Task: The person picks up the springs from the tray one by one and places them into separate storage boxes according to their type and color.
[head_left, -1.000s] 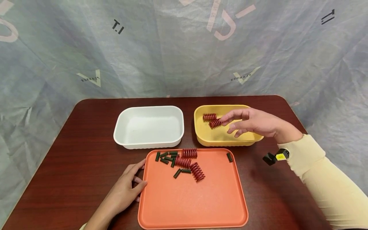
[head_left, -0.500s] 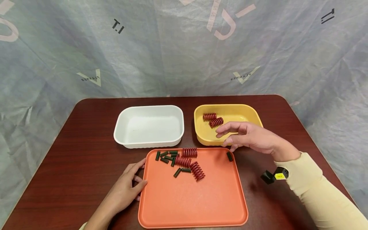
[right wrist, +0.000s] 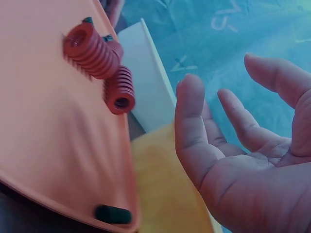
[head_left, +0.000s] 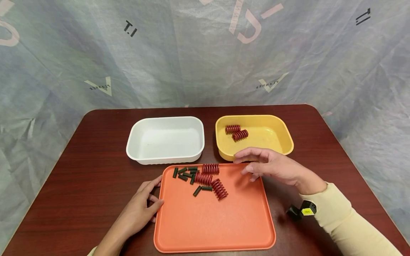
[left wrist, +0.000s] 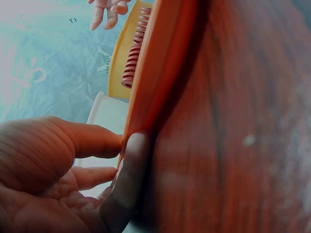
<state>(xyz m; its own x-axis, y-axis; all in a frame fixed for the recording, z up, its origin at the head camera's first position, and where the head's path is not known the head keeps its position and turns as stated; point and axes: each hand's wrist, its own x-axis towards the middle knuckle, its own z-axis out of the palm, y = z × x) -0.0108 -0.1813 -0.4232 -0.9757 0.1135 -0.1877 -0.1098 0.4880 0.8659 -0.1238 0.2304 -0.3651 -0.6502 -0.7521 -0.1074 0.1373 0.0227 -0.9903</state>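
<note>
My left hand (head_left: 136, 208) holds the left edge of an orange tray (head_left: 217, 227); in the left wrist view its thumb and fingers meet at the rim. Three large red coil springs (head_left: 219, 189) lie near the tray's far side, with several small dark green springs (head_left: 197, 191) beside them. My right hand (head_left: 273, 168) hovers over the tray's far right corner, its fingers spread and relaxed around nothing. A lone green spring (right wrist: 112, 214) lies in that corner in the right wrist view; the hand hides it in the head view.
Behind the tray stand a white container (head_left: 166, 138) on the left and a yellow container (head_left: 272, 137) on the right. Two red springs (head_left: 240, 135) lie in the yellow one. A grey printed sheet (head_left: 179, 53) hangs behind the dark wooden table (head_left: 80, 170).
My right hand has come from above the yellow container toward me and slightly left, over the tray's far right corner. My left hand has stayed at the tray edge.
</note>
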